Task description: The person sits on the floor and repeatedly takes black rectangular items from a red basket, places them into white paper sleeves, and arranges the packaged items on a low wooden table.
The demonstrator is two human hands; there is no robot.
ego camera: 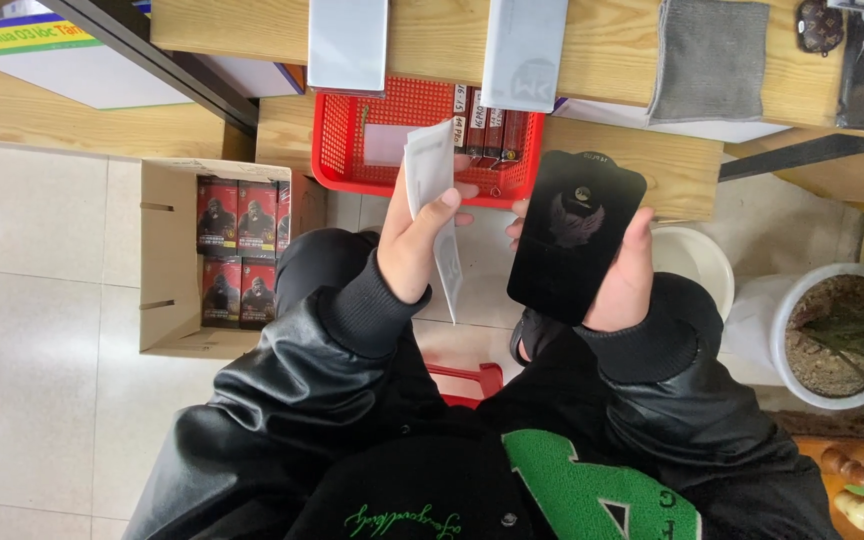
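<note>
My left hand [414,245] holds a thin white sleeve [433,190] upright, seen nearly edge-on, just in front of the red basket. My right hand [624,275] grips a flat black package [574,235] with a dark winged emblem on its face, thumb along its right edge. Both hands are raised above my lap, side by side and a little apart. My sleeves are black and shiny with ribbed cuffs.
A red plastic basket [337,130] on the wooden bench holds several upright red boxes [492,125]. A cardboard carton [167,260] of red and black boxes stands on the tiled floor at left. Grey cloth [709,60] on the bench, white plant pot [782,330] at right.
</note>
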